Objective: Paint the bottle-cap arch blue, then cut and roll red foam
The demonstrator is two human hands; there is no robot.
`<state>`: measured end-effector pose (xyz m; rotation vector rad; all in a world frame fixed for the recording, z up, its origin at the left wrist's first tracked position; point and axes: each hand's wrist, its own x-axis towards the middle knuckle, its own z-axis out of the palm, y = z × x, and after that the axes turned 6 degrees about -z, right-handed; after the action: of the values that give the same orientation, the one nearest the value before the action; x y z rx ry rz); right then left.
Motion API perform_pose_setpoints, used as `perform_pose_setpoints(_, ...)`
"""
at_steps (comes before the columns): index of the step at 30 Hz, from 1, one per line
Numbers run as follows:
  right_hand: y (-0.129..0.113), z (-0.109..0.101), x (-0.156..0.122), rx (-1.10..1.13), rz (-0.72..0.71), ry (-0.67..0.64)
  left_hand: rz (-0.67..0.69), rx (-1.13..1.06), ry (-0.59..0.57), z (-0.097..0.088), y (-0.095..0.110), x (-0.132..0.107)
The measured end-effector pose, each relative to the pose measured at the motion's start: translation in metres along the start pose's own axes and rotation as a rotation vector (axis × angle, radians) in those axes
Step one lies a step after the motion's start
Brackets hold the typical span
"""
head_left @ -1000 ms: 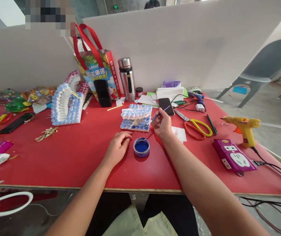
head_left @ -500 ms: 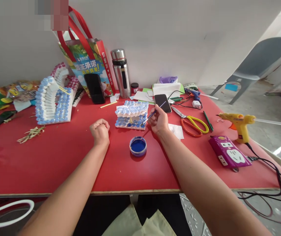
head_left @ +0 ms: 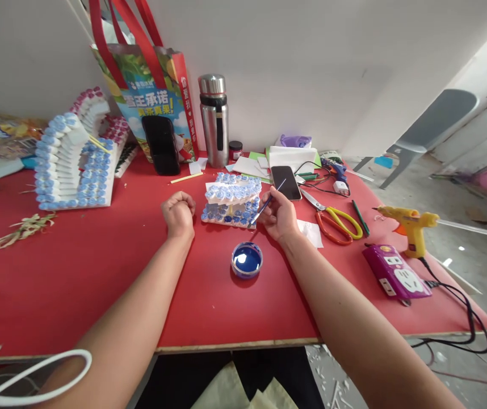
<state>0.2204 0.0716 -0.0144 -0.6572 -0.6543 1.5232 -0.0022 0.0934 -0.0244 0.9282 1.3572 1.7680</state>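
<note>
My right hand [head_left: 280, 217] pinches a thin paintbrush [head_left: 268, 201] whose tip touches the lower right side of a small white foam model [head_left: 230, 200] studded with blue-painted round ends. My left hand [head_left: 179, 213] rests on the red table [head_left: 99, 267] as a closed fist, just left of that model, with nothing visible in it. A round lid of blue paint [head_left: 247, 259] sits on the table in front of the model, between my two forearms.
A larger curved blue-and-white model [head_left: 73, 165] stands at left. At the back are a red-handled bag [head_left: 154, 108], a steel flask [head_left: 214, 120] and two phones [head_left: 160, 145] [head_left: 286, 174]. On the right lie scissors [head_left: 337, 222], a yellow glue gun [head_left: 407, 222] and a purple power strip [head_left: 395, 273].
My left hand left the paint lid's side, curled into a fist and settled beside the small model. The view shifted downward and left. My right hand kept the brush at the model.
</note>
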Motion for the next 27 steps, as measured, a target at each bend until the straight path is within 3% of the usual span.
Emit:
perform_pose_setpoints(8,0.004,0.002,0.004,-0.015,0.061,-0.054,-0.052,0.047,-0.072,0.002,-0.007,0.005)
perform_pose_setpoints(18,0.005,0.005,0.003,0.055,0.086,-0.09,-0.057,-0.057,0.046,0.003,-0.011,0.014)
perform_pose_setpoints(22,-0.001,-0.001,0.005,0.052,0.018,-0.02,-0.041,0.0,-0.006,0.002,-0.014,0.013)
perform_pose_setpoints(27,-0.019,-0.01,0.004,0.104,-0.091,0.069,-0.115,0.064,-0.054,-0.001,-0.01,0.012)
